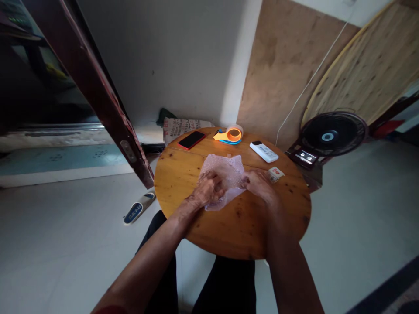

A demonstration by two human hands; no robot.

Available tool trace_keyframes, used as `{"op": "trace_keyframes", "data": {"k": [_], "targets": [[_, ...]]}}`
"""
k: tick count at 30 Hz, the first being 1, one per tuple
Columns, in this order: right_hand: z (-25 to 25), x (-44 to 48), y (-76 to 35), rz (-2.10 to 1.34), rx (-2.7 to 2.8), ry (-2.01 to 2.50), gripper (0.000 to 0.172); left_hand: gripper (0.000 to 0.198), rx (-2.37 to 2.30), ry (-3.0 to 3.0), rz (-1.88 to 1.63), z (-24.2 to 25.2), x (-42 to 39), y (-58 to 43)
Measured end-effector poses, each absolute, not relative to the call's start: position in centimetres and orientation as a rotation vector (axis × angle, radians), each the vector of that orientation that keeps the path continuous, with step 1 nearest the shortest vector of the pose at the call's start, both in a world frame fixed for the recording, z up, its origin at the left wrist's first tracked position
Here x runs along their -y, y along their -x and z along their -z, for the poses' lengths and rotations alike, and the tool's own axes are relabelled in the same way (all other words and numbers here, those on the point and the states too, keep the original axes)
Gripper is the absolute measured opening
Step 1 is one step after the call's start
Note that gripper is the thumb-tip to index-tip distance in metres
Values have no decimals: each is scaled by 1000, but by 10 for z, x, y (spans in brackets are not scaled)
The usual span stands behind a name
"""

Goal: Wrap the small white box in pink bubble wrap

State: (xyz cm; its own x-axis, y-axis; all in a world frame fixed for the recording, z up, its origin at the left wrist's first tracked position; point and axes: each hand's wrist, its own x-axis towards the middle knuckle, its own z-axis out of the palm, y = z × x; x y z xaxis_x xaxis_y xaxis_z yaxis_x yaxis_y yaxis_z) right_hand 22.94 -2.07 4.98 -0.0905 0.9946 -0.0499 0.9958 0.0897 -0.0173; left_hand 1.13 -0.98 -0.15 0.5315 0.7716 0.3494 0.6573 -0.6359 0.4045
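Observation:
A sheet or pouch of clear, pinkish bubble wrap (229,170) lies on the round wooden table (238,235) in front of me. My left hand (207,189) rests over its left side, fingers bent and closed on the plastic. At the right edge, my right hand (258,181) pinches the bubble wrap between thumb and fingers. Whether anything lies inside the wrap I cannot make out. Just right of my right hand is a small white card or packet (276,174) with red print.
Toward the table's back are a red-edged phone (191,140), an orange tape dispenser (231,134) with a tape roll, and a white box-like device (263,151). A black fan (332,134) stands beyond the right edge. A slipper (139,209) lies on the floor left.

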Motion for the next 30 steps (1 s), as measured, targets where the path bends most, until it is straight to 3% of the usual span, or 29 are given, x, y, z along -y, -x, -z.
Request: {"op": "trace_keyframes", "data": {"k": [7,17,30], "targets": [[-50,17,-231,97,-2181,-2218,23,37,-1147,-2527,-790,2,12,-10],[-44,18,-220,-228,-2403,-2256,29,66,-986,-2636,-612,-2,21,-12],[-44,15,-227,-62,-2147,-2347,27,59,-1002,-2657,-591,2,17,-13]]}}
